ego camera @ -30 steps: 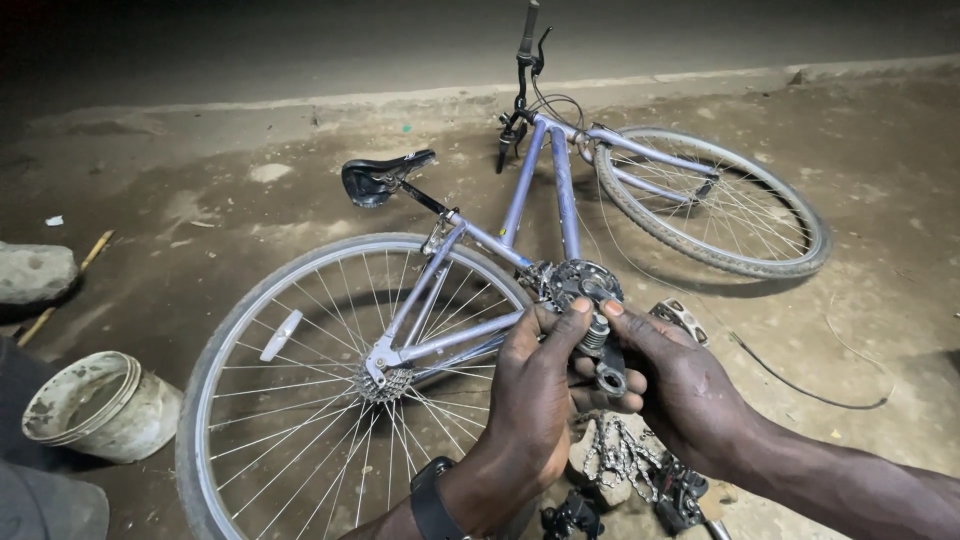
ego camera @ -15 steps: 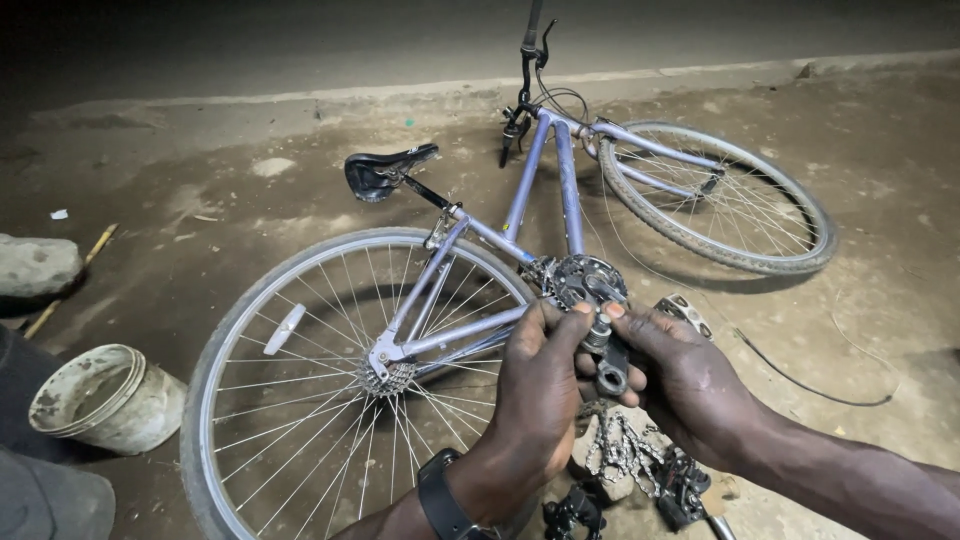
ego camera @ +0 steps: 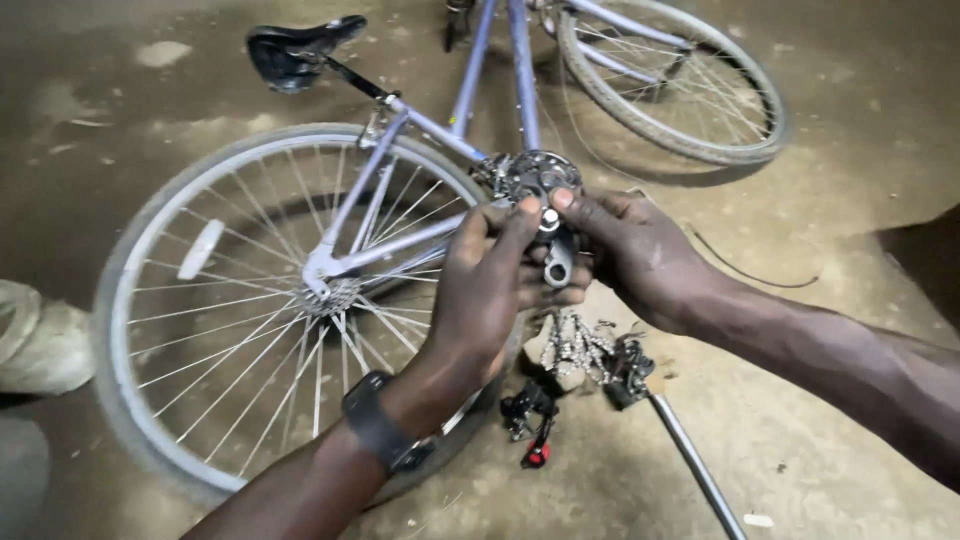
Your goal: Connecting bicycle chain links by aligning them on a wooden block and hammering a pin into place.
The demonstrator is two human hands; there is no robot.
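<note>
You have one small metal part (ego camera: 556,262) pinched between both hands, just in front of you. Your left hand (ego camera: 490,290) curls under it; your right hand (ego camera: 630,250) grips from the side. One bicycle (ego camera: 470,110) with two wheels lies beyond.

floor (ego camera: 850,150): bare dusty ground, lit unevenly | dark shadow right of bicycle (ego camera: 500,90) | pale bucket (ego camera: 35,335) left of bicycle

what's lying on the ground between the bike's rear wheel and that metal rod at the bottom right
In the head view, a bundled chain and small black parts lie on the ground between the rear wheel and the metal rod.
</note>
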